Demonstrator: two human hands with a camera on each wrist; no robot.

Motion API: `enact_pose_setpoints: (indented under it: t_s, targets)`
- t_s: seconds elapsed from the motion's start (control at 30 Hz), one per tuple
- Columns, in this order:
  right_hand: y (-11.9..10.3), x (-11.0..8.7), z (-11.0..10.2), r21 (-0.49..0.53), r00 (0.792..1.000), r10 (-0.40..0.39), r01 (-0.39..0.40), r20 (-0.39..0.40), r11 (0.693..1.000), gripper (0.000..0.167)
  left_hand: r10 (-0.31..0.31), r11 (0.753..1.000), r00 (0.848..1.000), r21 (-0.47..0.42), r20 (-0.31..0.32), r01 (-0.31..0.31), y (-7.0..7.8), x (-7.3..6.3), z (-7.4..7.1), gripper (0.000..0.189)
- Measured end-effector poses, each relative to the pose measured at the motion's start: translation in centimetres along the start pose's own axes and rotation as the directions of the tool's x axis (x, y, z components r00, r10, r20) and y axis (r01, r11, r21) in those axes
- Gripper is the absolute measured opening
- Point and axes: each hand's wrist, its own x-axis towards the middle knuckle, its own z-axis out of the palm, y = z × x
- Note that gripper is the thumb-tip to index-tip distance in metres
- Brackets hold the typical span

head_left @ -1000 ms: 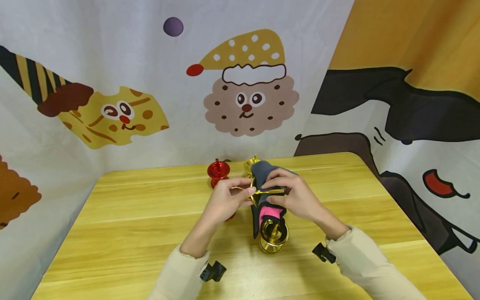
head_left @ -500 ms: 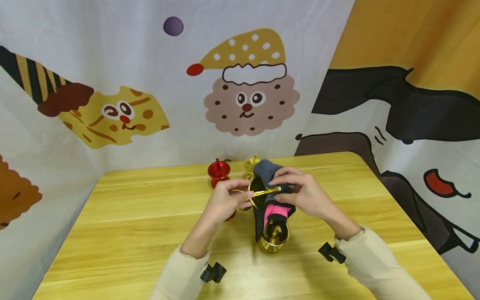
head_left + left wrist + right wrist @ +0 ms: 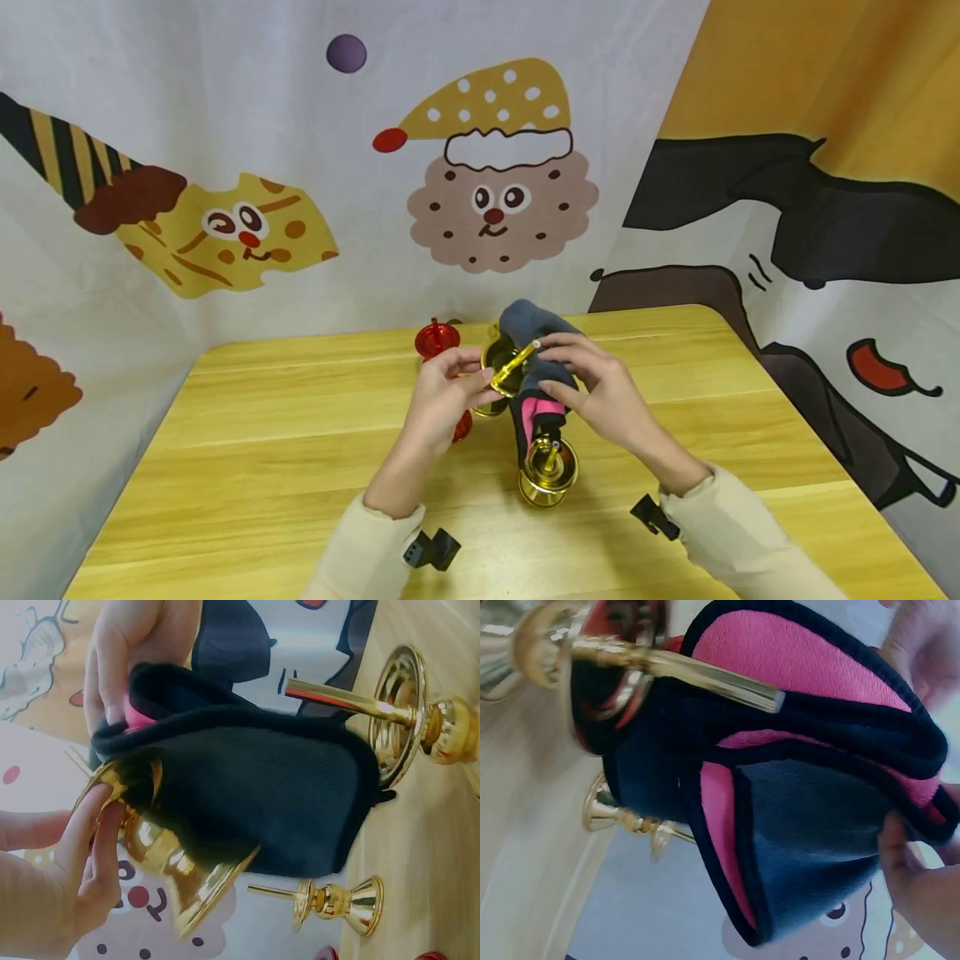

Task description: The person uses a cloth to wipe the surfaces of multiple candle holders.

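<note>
Leftmost, beyond the pale wood-grain worktop [image 3: 262, 433], the white curtain carries a printed cheese wedge [image 3: 232, 237] in a striped hat. Nearer me, my left cream sleeve [image 3: 367, 550] ends at the wrist, with a black camera mount [image 3: 431, 548] beside it. A red candlestick [image 3: 437, 339] stands toward the back, just beyond my left hand [image 3: 442, 396], and a second red candlestick [image 3: 462, 427] is mostly hidden by that hand. My left thumb and fingers grasp a gold candlestick [image 3: 154, 840] by its stem, off the worktop and tilted, its spike pointing up to the right and its flared base turned toward my left wrist view. A rear gold candlestick [image 3: 330, 901] stands upright on the worktop behind the held one.

Next comes the grey cloth [image 3: 534, 319], pink-lined and edged in black, folded and draped right beside the held candlestick's dish; I cannot tell whether they touch. Its lower end hangs just behind a front gold candlestick [image 3: 550, 471], which stands upright on the worktop, spike upward. My right hand [image 3: 600, 387] pinches the cloth between thumb and fingers. Farther right are another black mount [image 3: 655, 517] and my right cream sleeve [image 3: 750, 525].
</note>
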Motion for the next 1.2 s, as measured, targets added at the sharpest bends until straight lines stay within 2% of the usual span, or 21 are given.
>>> enact_pose_setpoints:
  t_s: [0.13, 0.33, 0.5, 0.63, 0.7, 0.77, 0.9, 1.03, 1.1, 1.2]
  targets:
    - [0.2, -0.5, 0.6, -0.155, 0.999, 0.001, 0.006, 0.049, 0.988, 0.036, 0.025, 1.000, 0.999, 0.010, -0.029, -0.025, -0.1, 0.0, 0.1, 0.023]
    - [0.1, -0.8, 0.9, -0.220, 0.999, 0.001, 0.008, 0.042, 0.976, 0.035, 0.034, 0.999, 0.999, 0.028, -0.022, -0.033, -0.1, -0.3, 0.0, 0.024]
    - [0.1, -0.5, 0.6, -0.247, 0.998, -0.051, 0.057, 0.029, 0.967, 0.029, 0.014, 0.995, 0.999, 0.097, 0.048, -0.019, 0.1, -0.4, -0.2, 0.027]
    - [0.1, 0.2, 0.0, -0.280, 0.991, -0.106, 0.126, 0.085, 0.952, 0.031, -0.013, 0.984, 0.991, 0.177, 0.134, -0.011, 0.4, -0.4, -0.3, 0.026]
    - [0.1, 0.6, -0.2, -0.287, 0.986, -0.117, 0.146, 0.115, 0.947, 0.033, -0.018, 0.981, 0.990, 0.193, 0.143, -0.010, 0.4, -0.4, -0.2, 0.025]
    - [0.1, 0.7, -0.2, -0.291, 0.985, -0.118, 0.150, 0.125, 0.945, 0.034, -0.023, 0.980, 0.993, 0.197, 0.119, -0.001, 0.3, -0.4, -0.2, 0.024]
    - [0.0, 0.4, 0.2, -0.321, 0.992, -0.087, 0.114, 0.097, 0.940, 0.028, -0.011, 0.990, 0.999, 0.141, 0.038, 0.006, -0.1, -0.5, 0.0, 0.025]
    - [-0.4, -0.3, 0.9, -0.334, 0.998, -0.019, 0.038, 0.059, 0.942, 0.025, 0.057, 0.994, 0.998, 0.098, -0.007, -0.056, -0.5, -0.5, 0.0, 0.025]
    - [-0.6, -0.5, 1.1, -0.319, 0.999, 0.009, 0.006, 0.044, 0.948, 0.026, 0.082, 0.991, 0.997, 0.110, -0.003, -0.081, -0.5, -0.5, 0.0, 0.025]
    - [-0.7, -0.4, 1.0, -0.299, 0.999, 0.012, -0.001, 0.037, 0.954, 0.028, 0.078, 0.984, 0.996, 0.159, 0.045, -0.084, -0.5, -0.4, -0.3, 0.027]
